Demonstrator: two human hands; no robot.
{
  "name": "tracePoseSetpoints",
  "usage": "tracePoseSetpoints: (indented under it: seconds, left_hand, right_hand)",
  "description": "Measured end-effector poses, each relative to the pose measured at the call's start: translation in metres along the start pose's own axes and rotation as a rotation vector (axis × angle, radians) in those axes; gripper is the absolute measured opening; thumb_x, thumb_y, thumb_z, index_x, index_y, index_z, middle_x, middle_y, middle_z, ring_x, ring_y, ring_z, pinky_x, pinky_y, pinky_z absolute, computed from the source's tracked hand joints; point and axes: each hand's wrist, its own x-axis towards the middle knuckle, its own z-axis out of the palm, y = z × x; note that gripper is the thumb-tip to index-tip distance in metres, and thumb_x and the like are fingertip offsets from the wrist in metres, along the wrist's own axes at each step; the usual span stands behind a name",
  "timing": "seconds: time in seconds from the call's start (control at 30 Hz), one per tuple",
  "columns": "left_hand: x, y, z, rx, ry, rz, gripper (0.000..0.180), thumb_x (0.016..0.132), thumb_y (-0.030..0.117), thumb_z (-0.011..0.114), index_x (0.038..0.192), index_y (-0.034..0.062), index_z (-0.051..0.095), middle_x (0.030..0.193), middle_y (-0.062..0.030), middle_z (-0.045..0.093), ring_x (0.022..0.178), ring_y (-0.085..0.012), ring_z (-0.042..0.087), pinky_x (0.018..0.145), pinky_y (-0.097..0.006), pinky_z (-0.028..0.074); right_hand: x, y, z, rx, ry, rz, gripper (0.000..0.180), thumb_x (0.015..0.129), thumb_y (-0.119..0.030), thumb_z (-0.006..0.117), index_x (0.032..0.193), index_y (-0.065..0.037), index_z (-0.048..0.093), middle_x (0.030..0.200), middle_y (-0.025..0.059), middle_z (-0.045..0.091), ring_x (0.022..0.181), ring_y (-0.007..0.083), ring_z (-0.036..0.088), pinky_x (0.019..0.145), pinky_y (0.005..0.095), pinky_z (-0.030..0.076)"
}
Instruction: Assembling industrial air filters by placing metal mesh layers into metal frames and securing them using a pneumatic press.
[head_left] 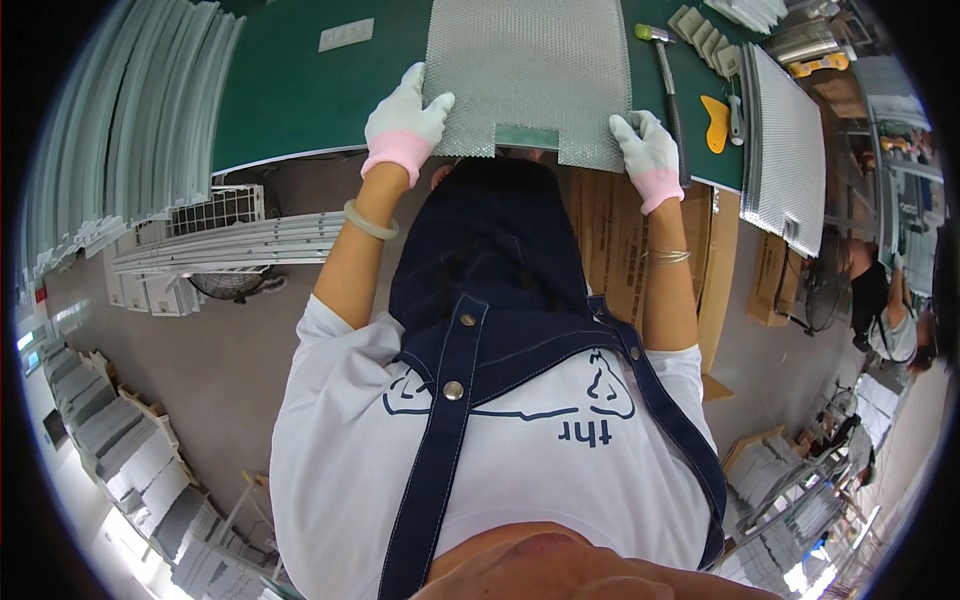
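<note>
A silver-grey mesh panel (530, 70) lies flat on the green tabletop (290, 95), reaching its near edge. A rectangular notch is cut into the panel's near side, with green showing through. My left hand (408, 125), in a white glove with a pink cuff, grips the panel's left edge near the corner, thumb on top. At the opposite edge, my right hand (647, 155), gloved alike, pinches the panel by its near right corner. The fingertips under the panel are hidden on both sides.
Right of the panel lie a hammer (668, 85), a yellow scraper (715, 124) and a screwdriver (736, 112). Beyond them are stacked mesh panels (785, 150). Long pale frame pieces (130, 120) stand at left; a white card (346, 35) lies behind. Another person (890, 310) is far right.
</note>
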Motion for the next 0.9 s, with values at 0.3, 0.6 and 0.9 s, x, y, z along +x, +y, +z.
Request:
tracePoseSetpoints:
  seconds: [0.3, 0.6, 0.9]
  left_hand:
    - [-0.005, 0.001, -0.003, 0.025, -0.076, -0.001, 0.061, 0.081, 0.037, 0.056, 0.133, 0.0082, 0.038, 0.115, -0.0191, 0.058, 0.103, -0.0349, 0.056, 0.089, -0.041, 0.043]
    - [-0.001, 0.005, -0.006, 0.067, -0.119, 0.006, 0.062, 0.082, 0.037, 0.056, 0.132, 0.0058, 0.037, 0.108, -0.0194, 0.06, 0.1, -0.0353, 0.057, 0.086, -0.042, 0.045]
    - [0.002, 0.002, -0.002, 0.136, -0.06, 0.048, 0.059, 0.084, 0.036, 0.055, 0.132, 0.0067, 0.037, 0.112, -0.0204, 0.058, 0.102, -0.0362, 0.056, 0.088, -0.042, 0.044]
  right_hand:
    - [-0.01, -0.011, -0.003, -0.011, 0.002, 0.032, 0.039, 0.084, -0.036, 0.057, 0.101, -0.001, 0.059, 0.087, 0.0172, 0.065, 0.083, 0.0311, 0.063, 0.075, 0.0364, 0.048]
    - [-0.012, -0.015, -0.006, -0.013, -0.031, 0.107, 0.04, 0.084, -0.036, 0.056, 0.103, 0.0, 0.058, 0.088, 0.0183, 0.064, 0.084, 0.0327, 0.062, 0.076, 0.0374, 0.047]
    - [-0.005, -0.013, -0.005, -0.076, -0.071, 0.087, 0.044, 0.083, -0.04, 0.053, 0.103, -0.001, 0.056, 0.09, 0.0232, 0.063, 0.089, 0.0385, 0.059, 0.079, 0.0431, 0.045]
